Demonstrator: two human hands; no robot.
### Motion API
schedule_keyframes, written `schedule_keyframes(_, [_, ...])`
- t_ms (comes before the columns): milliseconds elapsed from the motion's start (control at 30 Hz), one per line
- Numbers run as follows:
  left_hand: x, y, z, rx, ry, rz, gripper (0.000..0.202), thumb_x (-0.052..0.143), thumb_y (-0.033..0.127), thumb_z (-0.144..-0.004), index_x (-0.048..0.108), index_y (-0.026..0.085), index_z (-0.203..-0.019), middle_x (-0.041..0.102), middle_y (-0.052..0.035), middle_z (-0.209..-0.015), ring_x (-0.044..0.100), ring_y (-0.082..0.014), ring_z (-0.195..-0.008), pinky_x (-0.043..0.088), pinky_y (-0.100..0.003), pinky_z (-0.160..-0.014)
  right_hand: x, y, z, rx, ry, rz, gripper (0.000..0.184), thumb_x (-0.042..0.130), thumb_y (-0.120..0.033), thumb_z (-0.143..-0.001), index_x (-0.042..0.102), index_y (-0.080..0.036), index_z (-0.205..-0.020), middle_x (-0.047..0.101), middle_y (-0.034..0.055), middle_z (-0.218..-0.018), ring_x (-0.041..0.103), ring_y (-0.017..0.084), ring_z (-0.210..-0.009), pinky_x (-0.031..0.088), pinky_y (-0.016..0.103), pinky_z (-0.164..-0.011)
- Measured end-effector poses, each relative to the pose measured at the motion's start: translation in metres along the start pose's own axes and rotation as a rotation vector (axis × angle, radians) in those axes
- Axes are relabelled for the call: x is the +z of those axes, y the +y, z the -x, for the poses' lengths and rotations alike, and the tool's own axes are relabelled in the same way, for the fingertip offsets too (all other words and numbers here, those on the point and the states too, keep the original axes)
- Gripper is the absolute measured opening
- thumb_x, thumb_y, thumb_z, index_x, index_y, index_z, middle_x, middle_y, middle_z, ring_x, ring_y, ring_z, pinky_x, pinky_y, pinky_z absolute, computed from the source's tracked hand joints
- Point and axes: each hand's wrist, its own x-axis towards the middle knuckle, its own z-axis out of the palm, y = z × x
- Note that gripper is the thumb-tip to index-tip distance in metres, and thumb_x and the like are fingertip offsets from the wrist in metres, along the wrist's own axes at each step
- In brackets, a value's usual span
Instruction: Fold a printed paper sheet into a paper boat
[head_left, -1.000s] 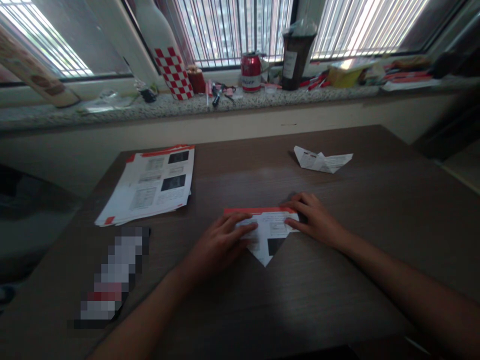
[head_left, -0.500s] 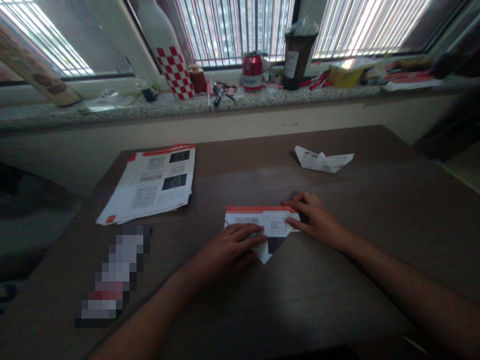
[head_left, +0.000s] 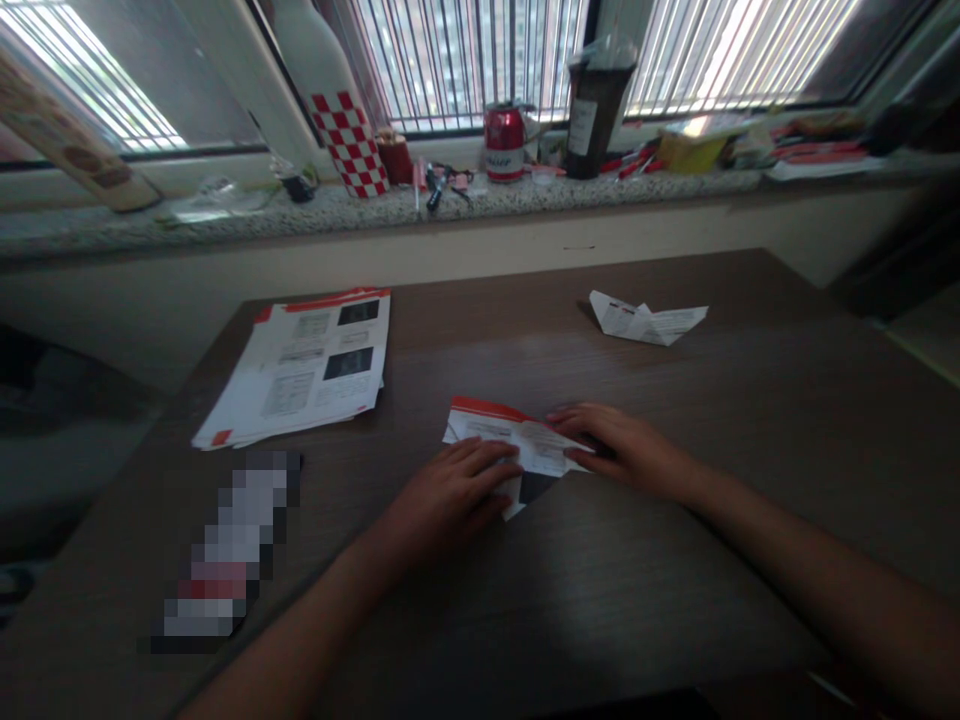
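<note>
A folded sheet of printed paper (head_left: 544,455) with a red band along its far edge lies between my hands on the brown table. Its near part comes down to a point, with a dark printed patch beside it. My left hand (head_left: 461,490) holds the left part, fingers across the top and thumb at the near side. At the right corner, my right hand (head_left: 611,445) grips the paper between its thumb and fingers. The sheet's far edge is slightly bent. Parts of the paper are hidden under my left fingers. Farther back on the right sits a folded paper boat (head_left: 649,322).
A stack of printed sheets (head_left: 307,370) lies at the back left of the table (head_left: 480,340). Nearer me is a pixelated oblong item (head_left: 225,550). Along the windowsill (head_left: 480,205) stand a checked bottle (head_left: 349,145), a red can (head_left: 504,145) and a dark drink cup (head_left: 595,115).
The folded paper has turned a little, its near point shifting left, and its red edge has bent. My right hand has moved slightly left and nearer with the corner; my left has shifted slightly.
</note>
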Motion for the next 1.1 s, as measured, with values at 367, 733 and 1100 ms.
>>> schedule_keyframes(367, [0.005,-0.003,-0.001,-0.134,0.160,-0.158,0.050,0.065,0.016,-0.099,0.054,0.030,-0.146,0.055,-0.0095,-0.149,0.057,-0.0336,-0.129,0.053,-0.057,-0.106,0.001,-0.012,0.000,-0.134,-0.076,0.111,0.049,0.062,-0.030,-0.103,0.053,-0.025,-0.151,0.058,0.0104,-0.153,0.053,0.026,-0.143,0.047,0.049,-0.117])
schedule_keyframes(733, [0.005,-0.004,-0.003,-0.196,0.088,-0.143,0.056,0.049,0.025,-0.106,0.038,0.023,-0.161,0.048,-0.0109,-0.160,0.046,-0.0304,-0.145,0.041,-0.051,-0.120,0.004,-0.022,0.003,-0.111,-0.107,-0.026,0.057,0.065,-0.039,-0.102,0.050,-0.025,-0.155,0.064,0.0136,-0.145,0.059,0.028,-0.135,0.050,0.048,-0.112])
schedule_keyframes(1100, [0.005,-0.002,-0.004,-0.077,0.010,-0.170,0.055,0.049,0.028,-0.108,0.037,0.027,-0.162,0.042,-0.0089,-0.167,0.037,-0.0273,-0.155,0.024,-0.054,-0.129,0.008,-0.013,0.002,-0.017,-0.041,-0.080,0.051,0.052,-0.038,-0.108,0.046,-0.026,-0.157,0.056,0.0122,-0.156,0.051,0.028,-0.145,0.042,0.054,-0.119])
